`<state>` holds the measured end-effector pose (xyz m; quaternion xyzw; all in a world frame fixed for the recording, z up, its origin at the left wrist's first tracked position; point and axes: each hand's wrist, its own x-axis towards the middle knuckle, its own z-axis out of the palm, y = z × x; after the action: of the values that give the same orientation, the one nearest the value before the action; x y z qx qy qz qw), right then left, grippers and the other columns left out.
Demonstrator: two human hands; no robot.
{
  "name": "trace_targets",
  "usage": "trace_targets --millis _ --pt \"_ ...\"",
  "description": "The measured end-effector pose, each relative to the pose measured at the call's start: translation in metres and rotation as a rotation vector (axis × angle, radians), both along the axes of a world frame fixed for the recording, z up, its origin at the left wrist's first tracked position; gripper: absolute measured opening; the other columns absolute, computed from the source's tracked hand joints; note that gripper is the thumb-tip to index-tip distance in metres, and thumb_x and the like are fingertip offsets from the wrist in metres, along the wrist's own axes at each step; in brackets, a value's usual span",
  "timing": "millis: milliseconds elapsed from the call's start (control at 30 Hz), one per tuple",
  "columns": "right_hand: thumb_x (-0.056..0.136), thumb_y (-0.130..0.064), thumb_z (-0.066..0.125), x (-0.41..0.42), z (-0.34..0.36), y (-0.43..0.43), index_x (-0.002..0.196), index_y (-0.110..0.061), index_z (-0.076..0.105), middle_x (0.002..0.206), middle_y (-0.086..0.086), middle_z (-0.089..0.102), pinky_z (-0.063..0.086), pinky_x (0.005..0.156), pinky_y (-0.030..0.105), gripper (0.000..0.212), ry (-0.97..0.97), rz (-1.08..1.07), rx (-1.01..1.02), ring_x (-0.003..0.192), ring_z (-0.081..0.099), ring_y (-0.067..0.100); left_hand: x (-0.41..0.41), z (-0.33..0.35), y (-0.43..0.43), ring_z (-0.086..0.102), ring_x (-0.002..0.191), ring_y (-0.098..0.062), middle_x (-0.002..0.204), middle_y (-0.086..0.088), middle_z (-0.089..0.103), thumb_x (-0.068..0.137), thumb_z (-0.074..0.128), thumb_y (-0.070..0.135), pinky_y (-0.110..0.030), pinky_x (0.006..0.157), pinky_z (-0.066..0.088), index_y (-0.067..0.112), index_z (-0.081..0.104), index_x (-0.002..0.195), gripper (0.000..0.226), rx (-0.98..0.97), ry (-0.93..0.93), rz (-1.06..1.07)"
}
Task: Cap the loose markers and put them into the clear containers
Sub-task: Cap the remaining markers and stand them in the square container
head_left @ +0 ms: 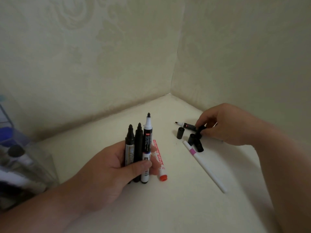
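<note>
My left hand [109,167] grips three uncapped markers [138,148] upright, tips pointing up: two black ones and a white-and-black one. Just behind its fingers a red whiteboard marker [159,163] shows, its red end toward me; I cannot tell whether it is held or lying on the table. My right hand [225,126] is at the far right, fingertips pinched on a black cap [201,129]. Beside it lie several loose black caps [180,132] and an uncapped marker [186,125]. A thin white pen with a pink band [204,165] lies diagonally on the table.
Clear containers [21,169] with markers inside stand at the left edge. The cream table [168,207] sits in a corner between two patterned walls [175,73].
</note>
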<state>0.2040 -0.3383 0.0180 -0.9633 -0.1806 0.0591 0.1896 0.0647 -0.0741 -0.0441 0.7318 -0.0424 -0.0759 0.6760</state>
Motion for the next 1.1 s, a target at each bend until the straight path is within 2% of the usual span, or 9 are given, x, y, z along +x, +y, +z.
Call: trace_targets --millis 133,267,367,433,533,600,700,967,1100 --pt "0.084 -0.016 0.078 0.001 -0.004 0.003 0.082 -0.034 0.073 0.08 -0.018 0.069 0.039 0.051 0.004 0.018 -0.06 0.002 0.034 0.062 0.056 -0.016 -0.001 0.003 -0.002 0.075 0.095 -0.023 0.097 -0.007 0.078 0.085 0.075 0.026 -0.022 0.07 0.055 0.034 0.073 0.093 0.011 -0.024 0.012 0.019" --pt "0.084 -0.021 0.081 0.002 -0.007 0.008 0.082 -0.031 0.073 0.072 -0.017 0.07 0.039 0.051 0.003 0.012 -0.132 -0.042 0.131 0.061 0.06 -0.013 -0.002 0.007 -0.003 0.075 0.092 -0.024 0.095 -0.008 0.078 0.084 0.076 0.025 -0.031 0.077 0.06 0.03 0.074 0.093 0.011 -0.069 0.05 0.023" --pt "0.086 -0.017 0.077 -0.011 0.003 0.018 0.086 -0.022 0.076 0.065 -0.01 0.072 0.045 0.052 0.007 0.005 -0.21 -0.062 0.649 0.055 0.065 0.002 -0.003 0.01 -0.003 0.075 0.088 -0.023 0.092 -0.009 0.078 0.083 0.074 0.025 -0.035 0.079 0.061 0.032 0.076 0.097 0.016 -0.123 0.086 0.019" --pt "0.088 -0.012 0.073 -0.026 0.008 0.032 0.088 -0.018 0.076 0.068 -0.002 0.074 0.047 0.053 0.012 0.007 -0.135 0.028 0.963 0.056 0.065 0.009 -0.002 0.011 -0.002 0.075 0.086 -0.022 0.091 -0.009 0.078 0.083 0.073 0.025 -0.032 0.077 0.061 0.032 0.076 0.1 0.018 -0.152 0.103 -0.005" --pt "0.079 -0.022 0.074 -0.042 0.004 0.051 0.088 -0.021 0.08 0.079 0.006 0.077 0.053 0.062 0.026 0.01 -0.035 0.184 1.173 0.062 0.067 0.02 -0.003 0.011 -0.003 0.074 0.081 -0.02 0.088 -0.011 0.077 0.076 0.07 0.019 -0.024 0.07 0.058 0.022 0.078 0.093 0.019 -0.179 0.102 -0.023" --pt "0.079 -0.024 0.075 -0.05 0.002 0.059 0.09 -0.023 0.08 0.083 0.006 0.077 0.055 0.068 0.034 0.012 -0.064 0.214 1.22 0.067 0.069 0.024 -0.003 0.01 -0.004 0.076 0.08 -0.021 0.086 -0.013 0.077 0.075 0.069 0.016 -0.022 0.068 0.057 0.022 0.08 0.085 0.016 -0.192 0.095 -0.035" --pt "0.08 -0.015 0.072 -0.06 0.006 0.064 0.095 -0.016 0.074 0.081 0.005 0.078 0.06 0.067 0.035 0.015 -0.106 0.232 1.262 0.074 0.075 0.025 -0.001 0.008 -0.002 0.076 0.084 -0.022 0.089 -0.014 0.077 0.078 0.07 0.016 -0.021 0.071 0.057 0.019 0.079 0.088 0.014 -0.157 0.09 -0.049" --pt "0.081 -0.014 0.074 -0.07 0.01 0.066 0.091 -0.014 0.072 0.082 0.003 0.078 0.063 0.067 0.039 0.01 -0.216 0.246 1.133 0.073 0.076 0.023 0.002 0.003 -0.001 0.075 0.094 -0.028 0.103 -0.013 0.077 0.087 0.074 0.016 -0.03 0.081 0.057 0.013 0.075 0.1 0.013 -0.109 0.093 -0.083" --pt "0.083 -0.011 0.073 -0.072 0.012 0.065 0.095 -0.015 0.072 0.083 -0.002 0.077 0.061 0.067 0.029 0.014 -0.276 0.259 1.141 0.071 0.076 0.02 0.002 0.001 0.0 0.074 0.095 -0.026 0.103 -0.01 0.077 0.086 0.07 0.021 -0.041 0.089 0.058 0.015 0.075 0.103 0.019 -0.04 0.075 -0.089"
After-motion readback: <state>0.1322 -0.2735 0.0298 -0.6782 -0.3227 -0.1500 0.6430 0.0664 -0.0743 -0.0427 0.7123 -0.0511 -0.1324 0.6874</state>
